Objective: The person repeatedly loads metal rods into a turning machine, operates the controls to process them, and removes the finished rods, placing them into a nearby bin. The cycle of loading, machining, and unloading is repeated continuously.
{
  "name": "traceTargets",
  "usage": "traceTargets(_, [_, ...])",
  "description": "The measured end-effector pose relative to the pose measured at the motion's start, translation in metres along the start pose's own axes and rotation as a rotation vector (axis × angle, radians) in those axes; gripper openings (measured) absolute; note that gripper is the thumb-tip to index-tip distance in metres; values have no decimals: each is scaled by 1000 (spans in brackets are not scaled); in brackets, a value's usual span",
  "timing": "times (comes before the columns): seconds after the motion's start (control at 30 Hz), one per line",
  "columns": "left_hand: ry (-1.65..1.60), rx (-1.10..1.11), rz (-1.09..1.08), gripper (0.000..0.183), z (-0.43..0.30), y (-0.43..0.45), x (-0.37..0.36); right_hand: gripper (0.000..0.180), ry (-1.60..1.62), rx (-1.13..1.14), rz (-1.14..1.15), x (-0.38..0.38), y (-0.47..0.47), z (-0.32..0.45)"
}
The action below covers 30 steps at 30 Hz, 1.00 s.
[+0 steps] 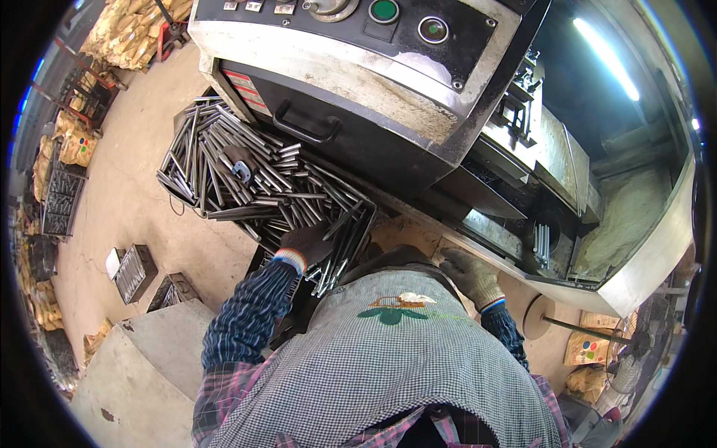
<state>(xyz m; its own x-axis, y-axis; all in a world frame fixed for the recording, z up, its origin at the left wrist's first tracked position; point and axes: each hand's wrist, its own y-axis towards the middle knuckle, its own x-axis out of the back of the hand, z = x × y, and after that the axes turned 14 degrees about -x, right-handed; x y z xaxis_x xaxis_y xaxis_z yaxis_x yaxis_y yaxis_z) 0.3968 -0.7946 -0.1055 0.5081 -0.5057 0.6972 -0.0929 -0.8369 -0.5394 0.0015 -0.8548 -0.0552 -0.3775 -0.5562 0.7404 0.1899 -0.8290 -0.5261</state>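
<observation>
My left hand, in a dark knit glove with a white and orange cuff, reaches into the near end of a heap of metal rods. Its fingertips lie against rods there, and their grip is hidden. The heap fills a dark metal bin beneath the machine's front panel. A horseshoe-shaped metal piece and a dark glove rest on the rods. My right hand, in a grey-beige dirty glove, is beside my apron near the machine's lower edge. Nothing shows in it, and its thumb stands apart from the fingers.
A control panel with a green button and a door handle face me. Several short rods stand inside the machine's lit bay. Small boxes of parts sit on the floor at left, near a grey metal surface. A fan stands at right.
</observation>
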Motion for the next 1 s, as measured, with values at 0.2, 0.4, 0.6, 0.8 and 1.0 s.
traceTargets(0.2, [87, 145, -145, 60, 4, -65, -14, 46, -80, -41, 54, 9, 9, 15])
traceTargets(0.4, [166, 80, -59, 55, -3, -65, -32, 44, -80, 18, 57, 7, 22, 31])
traceTargets(0.6, [102, 55, 45, 52, -1, -58, 2, 47, -83, 87, -65, 8, 23, 21])
traceTargets(0.8, [-28, -169, -554, 66, 38, 30, 6, 47, -87, -71, -37, 12, 9, 15])
traceTargets(1.0, [-49, 28, -504, 84, 65, 133, 32, 45, -55, -109, -95, 6, -12, 6])
